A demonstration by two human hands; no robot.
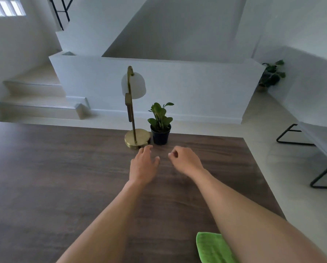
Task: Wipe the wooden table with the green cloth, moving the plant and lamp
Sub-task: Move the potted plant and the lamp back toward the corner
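Observation:
A brass lamp (134, 114) with a white shade stands near the far edge of the dark wooden table (54, 177). Right beside it sits a small green plant in a black pot (160, 134). My left hand (142, 165) hovers just in front of the lamp's round base, fingers spread, holding nothing. My right hand (185, 160) is a little in front of the pot, fingers loosely curled with nothing in them. The green cloth (212, 247) lies on the table at the near right, partly under my right forearm.
The table's right edge runs diagonally from far right to near right. Beyond it stands a bench with black metal legs (311, 149). White steps (35, 99) and a low white wall lie behind the table. A potted plant (272, 74) sits on the floor far right.

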